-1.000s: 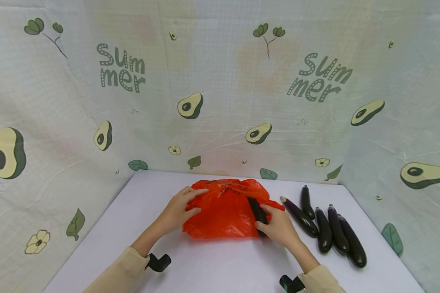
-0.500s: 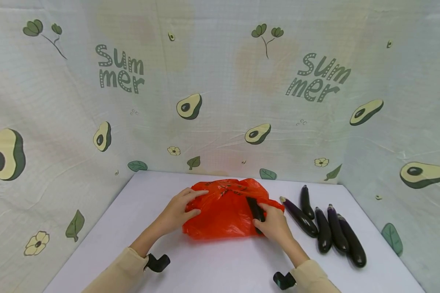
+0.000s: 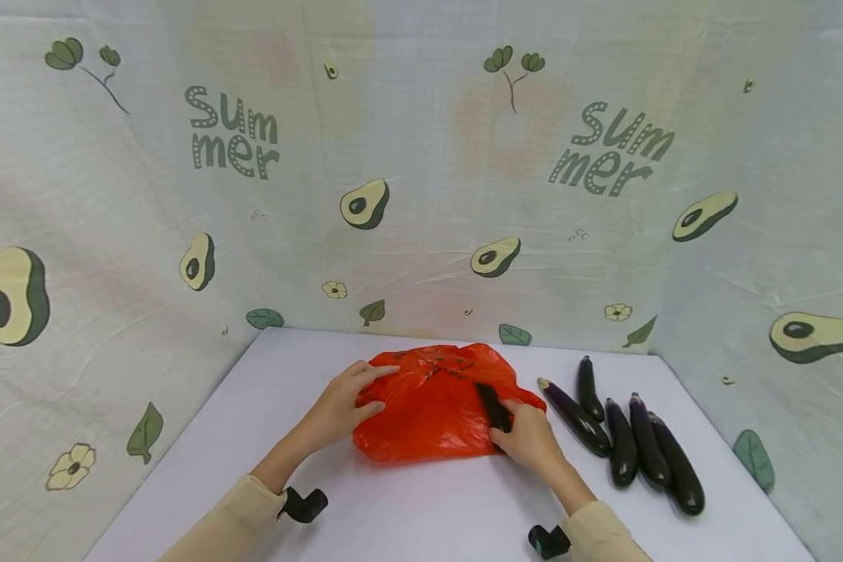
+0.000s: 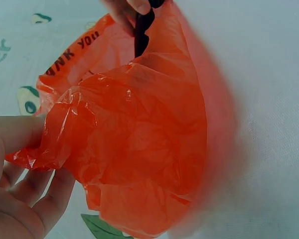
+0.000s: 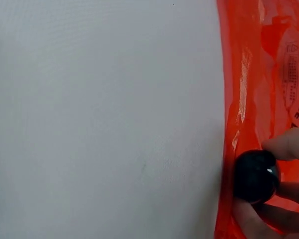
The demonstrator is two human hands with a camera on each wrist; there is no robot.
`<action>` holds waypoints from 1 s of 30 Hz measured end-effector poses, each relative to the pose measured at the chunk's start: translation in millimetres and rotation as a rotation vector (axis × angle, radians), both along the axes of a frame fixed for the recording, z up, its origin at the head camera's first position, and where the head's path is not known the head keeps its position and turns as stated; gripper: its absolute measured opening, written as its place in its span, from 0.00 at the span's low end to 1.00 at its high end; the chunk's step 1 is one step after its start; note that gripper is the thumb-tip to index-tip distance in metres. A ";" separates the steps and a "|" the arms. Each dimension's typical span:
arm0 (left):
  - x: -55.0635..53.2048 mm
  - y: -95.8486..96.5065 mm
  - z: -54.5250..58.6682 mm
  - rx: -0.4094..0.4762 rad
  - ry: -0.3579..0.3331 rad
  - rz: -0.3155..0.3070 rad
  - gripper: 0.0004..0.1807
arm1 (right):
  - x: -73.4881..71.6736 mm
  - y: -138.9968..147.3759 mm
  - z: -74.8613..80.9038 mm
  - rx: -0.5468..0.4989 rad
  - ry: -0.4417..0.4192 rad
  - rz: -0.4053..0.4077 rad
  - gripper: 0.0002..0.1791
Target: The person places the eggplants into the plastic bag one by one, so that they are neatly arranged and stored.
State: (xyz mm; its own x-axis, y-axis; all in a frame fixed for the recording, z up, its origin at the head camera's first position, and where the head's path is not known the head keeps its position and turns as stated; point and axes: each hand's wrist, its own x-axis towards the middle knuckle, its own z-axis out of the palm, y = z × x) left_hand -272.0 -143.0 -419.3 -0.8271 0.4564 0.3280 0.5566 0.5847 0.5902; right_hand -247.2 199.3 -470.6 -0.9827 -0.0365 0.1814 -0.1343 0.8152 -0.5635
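Pinching a dark eggplant (image 3: 490,402) between curled thumb and fingers of the right hand (image 3: 530,441), at the right side of the red plastic bag (image 3: 421,417). Aiming its long axis away from the person and slightly leftward, seemingly into the bag's mouth. Gripping the bag's left edge between thumb and fingers of the left hand (image 3: 336,406), farther from that eggplant. Working with five more eggplants (image 3: 621,445) lying to the bag's right.

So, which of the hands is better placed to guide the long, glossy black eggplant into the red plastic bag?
Probably the right hand: it grips the eggplant at the mouth of the bag, while the left hand pinches the bag's left side.
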 end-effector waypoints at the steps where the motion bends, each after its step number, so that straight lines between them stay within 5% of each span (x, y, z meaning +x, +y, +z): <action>1: -0.2 -0.1 -0.2 0.000 0.000 0.001 0.35 | 0.3 0.5 0.6 -0.001 -0.002 0.010 0.33; 30: -7.9 -2.5 -2.1 0.001 0.004 0.018 0.34 | -6.8 4.6 -4.1 0.060 0.055 -0.026 0.31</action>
State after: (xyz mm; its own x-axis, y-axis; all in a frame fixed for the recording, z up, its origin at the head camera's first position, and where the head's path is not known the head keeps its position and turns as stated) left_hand -279.8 -145.5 -421.4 -0.8338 0.4412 0.3317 0.5484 0.5936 0.5890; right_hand -254.0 204.0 -474.7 -0.9722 -0.0238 0.2330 -0.1421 0.8507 -0.5061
